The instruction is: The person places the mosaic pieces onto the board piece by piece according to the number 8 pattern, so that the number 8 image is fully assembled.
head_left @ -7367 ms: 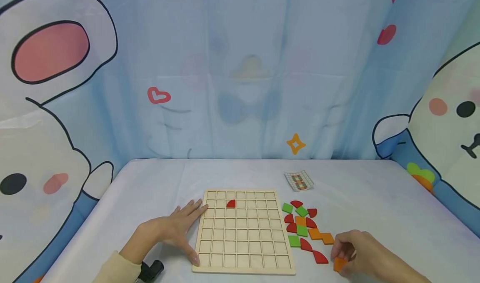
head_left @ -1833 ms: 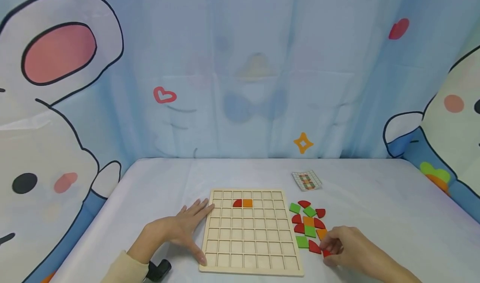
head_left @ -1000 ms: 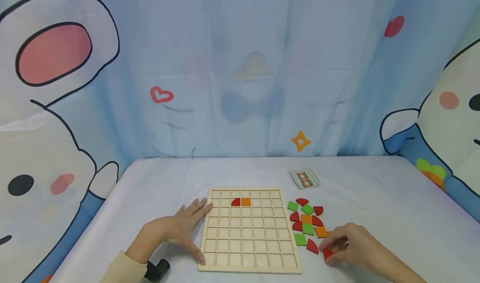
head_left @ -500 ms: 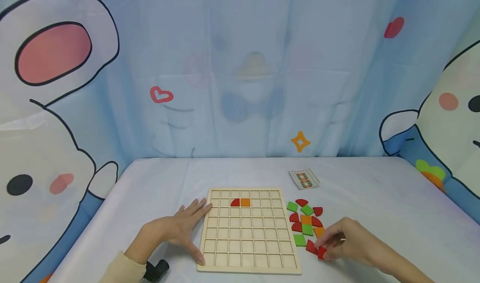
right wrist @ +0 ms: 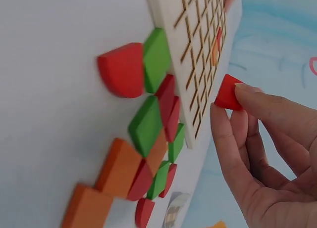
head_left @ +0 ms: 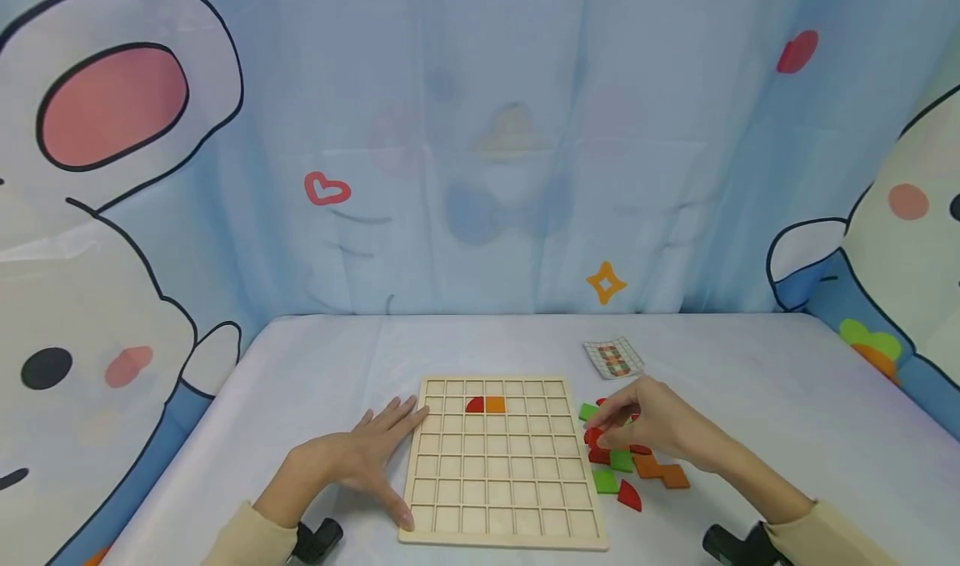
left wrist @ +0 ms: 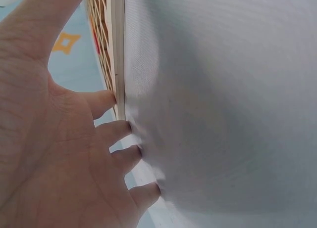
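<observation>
A wooden grid board lies on the table, with a red quarter-circle tile and an orange square tile side by side in its upper rows. My left hand is spread along the board's left edge, thumb near the front corner; in the left wrist view its fingertips meet the edge and the cloth. Between thumb and fingers, my right hand pinches another red quarter-circle tile. It is raised over the loose tiles, close to the board's right edge, and covers some of them in the head view.
Loose tiles lie right of the board: green squares, orange squares and red quarter-circles. A small printed pattern card lies behind them. Black wrist devices sit by both sleeves. A cartoon curtain hangs behind the table.
The orange square went from my right hand into the board beside the red tile. My right hand then took a red quarter-circle from the near loose tiles and moved up and left. Left hand stayed.
</observation>
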`<state>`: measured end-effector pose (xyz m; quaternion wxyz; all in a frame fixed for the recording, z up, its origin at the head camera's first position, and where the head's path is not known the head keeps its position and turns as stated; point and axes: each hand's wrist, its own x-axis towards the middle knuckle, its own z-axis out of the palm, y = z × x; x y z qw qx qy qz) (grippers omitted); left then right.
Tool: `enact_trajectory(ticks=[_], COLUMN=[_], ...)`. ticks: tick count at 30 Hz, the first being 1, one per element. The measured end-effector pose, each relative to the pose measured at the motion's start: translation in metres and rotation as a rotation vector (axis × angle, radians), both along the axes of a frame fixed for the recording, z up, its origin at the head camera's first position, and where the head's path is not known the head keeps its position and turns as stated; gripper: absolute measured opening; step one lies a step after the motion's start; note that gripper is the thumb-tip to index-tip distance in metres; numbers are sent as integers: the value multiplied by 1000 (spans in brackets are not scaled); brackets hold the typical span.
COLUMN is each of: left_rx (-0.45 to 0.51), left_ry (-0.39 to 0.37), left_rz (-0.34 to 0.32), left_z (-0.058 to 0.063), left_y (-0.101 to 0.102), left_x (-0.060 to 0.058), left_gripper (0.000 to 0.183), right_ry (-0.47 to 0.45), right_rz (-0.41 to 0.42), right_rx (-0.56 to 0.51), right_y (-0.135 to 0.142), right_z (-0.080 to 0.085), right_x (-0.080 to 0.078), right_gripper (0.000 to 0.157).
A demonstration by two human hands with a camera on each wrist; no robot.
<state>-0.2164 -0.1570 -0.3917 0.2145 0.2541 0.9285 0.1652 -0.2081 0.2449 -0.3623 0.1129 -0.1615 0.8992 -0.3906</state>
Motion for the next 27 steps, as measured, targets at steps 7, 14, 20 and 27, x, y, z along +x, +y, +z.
enact_trajectory(ticks=[7,14,20,27], left_rx=[9,12,1,-12], left_ry=[-3,-8,-15,-8], left_rz=[-3,0,8,11], left_z=[-1,-1,0,0], left_y=[-1,-1,0,0], left_x=[-3,-3,-2,-2], left_gripper=[132,132,133,133], right_ry=[5,24,83,119], right_rz=[-36,-31,-17,26], right_rx=[-32,-67,-59,-47], right_y=[-19,-32,-47,-65], right_z=[1,-7,-14,-18], right_x=[-19,-33,-47,-64], right_gripper=[17,15,15,10])
